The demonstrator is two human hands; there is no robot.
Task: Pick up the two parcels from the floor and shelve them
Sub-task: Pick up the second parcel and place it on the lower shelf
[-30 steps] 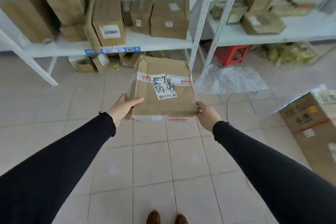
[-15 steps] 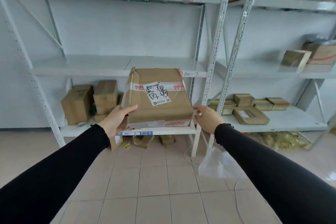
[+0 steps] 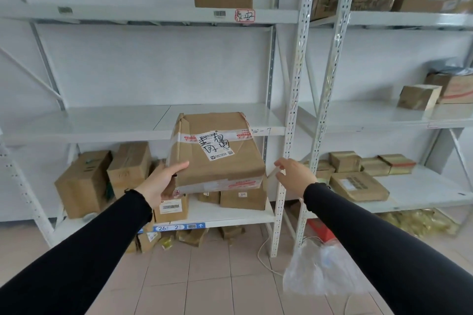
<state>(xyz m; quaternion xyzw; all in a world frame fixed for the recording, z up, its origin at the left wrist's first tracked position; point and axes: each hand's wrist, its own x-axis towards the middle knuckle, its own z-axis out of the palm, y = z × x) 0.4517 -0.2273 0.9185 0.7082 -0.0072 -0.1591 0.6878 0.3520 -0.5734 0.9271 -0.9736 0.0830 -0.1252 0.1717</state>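
Note:
A brown taped parcel (image 3: 217, 153) with a white label and black handwriting is held up in front of the middle shelf (image 3: 102, 123) of the left white rack. My left hand (image 3: 163, 181) grips its near left corner from below and the side. My right hand (image 3: 294, 174) is off the parcel, just to its right, fingers spread and holding nothing. The parcel's far edge overlaps the shelf's front edge; whether it rests on the shelf I cannot tell. No second floor parcel is in view.
Cardboard boxes (image 3: 84, 181) fill the lower shelf below the parcel. White uprights (image 3: 294, 84) stand just right of it. The right rack holds more boxes (image 3: 358, 186). A clear plastic bag (image 3: 314, 271) and a cord lie on the tiled floor.
The parcel has come up from waist height to the middle shelf level as the view tilted up. My right hand has let go of the parcel and opened.

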